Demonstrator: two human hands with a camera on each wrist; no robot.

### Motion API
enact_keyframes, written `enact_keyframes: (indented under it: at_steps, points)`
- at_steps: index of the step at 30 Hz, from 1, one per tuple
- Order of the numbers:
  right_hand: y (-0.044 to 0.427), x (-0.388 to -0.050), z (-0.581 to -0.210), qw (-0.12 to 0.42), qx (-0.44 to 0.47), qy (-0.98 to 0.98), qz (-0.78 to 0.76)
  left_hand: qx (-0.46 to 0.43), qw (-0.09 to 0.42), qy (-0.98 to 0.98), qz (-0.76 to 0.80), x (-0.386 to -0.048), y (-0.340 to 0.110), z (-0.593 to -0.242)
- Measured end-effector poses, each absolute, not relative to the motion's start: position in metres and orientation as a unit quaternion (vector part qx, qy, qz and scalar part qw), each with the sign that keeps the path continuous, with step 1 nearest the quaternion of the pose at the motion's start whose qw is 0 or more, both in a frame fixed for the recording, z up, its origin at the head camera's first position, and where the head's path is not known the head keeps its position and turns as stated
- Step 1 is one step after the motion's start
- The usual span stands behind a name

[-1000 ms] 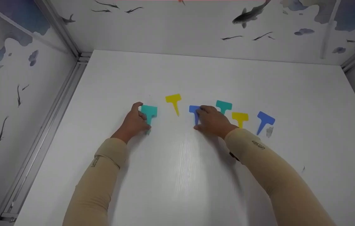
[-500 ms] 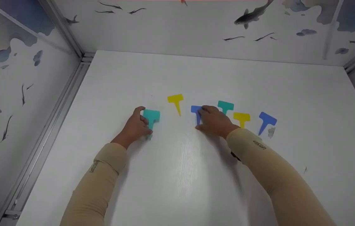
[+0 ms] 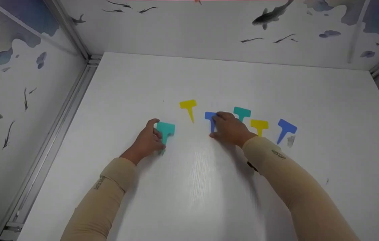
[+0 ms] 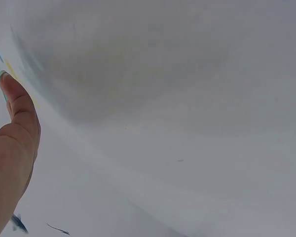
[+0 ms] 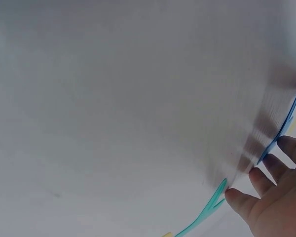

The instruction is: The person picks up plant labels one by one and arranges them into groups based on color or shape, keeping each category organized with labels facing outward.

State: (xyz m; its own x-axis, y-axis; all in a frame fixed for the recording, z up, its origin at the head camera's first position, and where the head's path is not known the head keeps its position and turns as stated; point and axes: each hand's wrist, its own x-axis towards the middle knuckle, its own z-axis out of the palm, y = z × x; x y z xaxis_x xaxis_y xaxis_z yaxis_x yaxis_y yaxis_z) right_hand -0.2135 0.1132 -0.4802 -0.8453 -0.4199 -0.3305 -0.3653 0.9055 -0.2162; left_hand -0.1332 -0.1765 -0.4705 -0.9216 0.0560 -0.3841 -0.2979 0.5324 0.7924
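In the head view the left hand (image 3: 147, 140) pinches a teal T-shaped tag (image 3: 166, 128) between finger and thumb, its stem pointing toward the person. The right hand (image 3: 232, 129) has its fingertips and thumb on a blue T-shaped tag (image 3: 210, 115) and covers part of it. In the right wrist view, the fingers touch the edge of the blue tag (image 5: 289, 118). A yellow tag (image 3: 188, 104) lies between and beyond the hands. The left wrist view shows the left hand (image 4: 17, 133) at its left edge, with a sliver of the teal tag.
Beside and beyond the right hand lie another teal tag (image 3: 242, 112), a second yellow tag (image 3: 259, 124) and a second blue tag (image 3: 287, 126), near a grey mark. Walls with painted fish stand behind and left of the white table (image 3: 189, 187).
The left hand has moved toward the person and slightly right, carrying the teal tag with it. The right hand has stayed on the blue tag; the head view has shifted slightly.
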Motion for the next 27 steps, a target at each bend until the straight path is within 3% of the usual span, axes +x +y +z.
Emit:
enact_keyframes:
  at_steps: [27]
  points:
    - [0.113, -0.214, -0.480, 0.190, -0.212, 0.956, -0.070, -0.077, 0.199, 0.857, 0.469, -0.111, -0.169, -0.481]
